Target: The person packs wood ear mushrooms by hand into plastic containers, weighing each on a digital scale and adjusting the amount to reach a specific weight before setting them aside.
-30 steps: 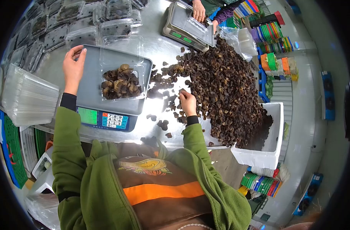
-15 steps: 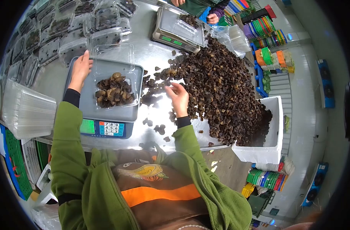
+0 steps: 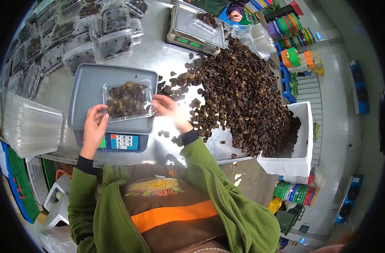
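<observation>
Item: clear clamshell box (image 3: 128,99), lid down over a fill of dark dried mushrooms, sitting on the grey pan of the digital scale (image 3: 112,105); I read it as filled and closed, not yet lifted off.

My left hand (image 3: 95,126) at 7 o'clock of the box, fingers spread and pressing its near-left corner; my right hand (image 3: 167,107) at 3 o'clock, fingers curled against the box's right edge; both hold the box between them, neither clenched.

Stock remaining: large heap of loose mushrooms (image 3: 243,97) at 3 o'clock of the scale, spilling into a white crate (image 3: 293,164) at 4 o'clock; much left to pack.

Stock done: rows of filled boxes (image 3: 74,38) at 11 o'clock; stack of empty boxes (image 3: 30,126) at 9 o'clock.

Also: second scale (image 3: 196,29) at 1 o'clock, a co-worker's hand (image 3: 235,17) beyond it.

Unclear: whether the lid has snapped shut; the scale's readout, covered by my left hand; the co-worker, cut off at the frame's top.
</observation>
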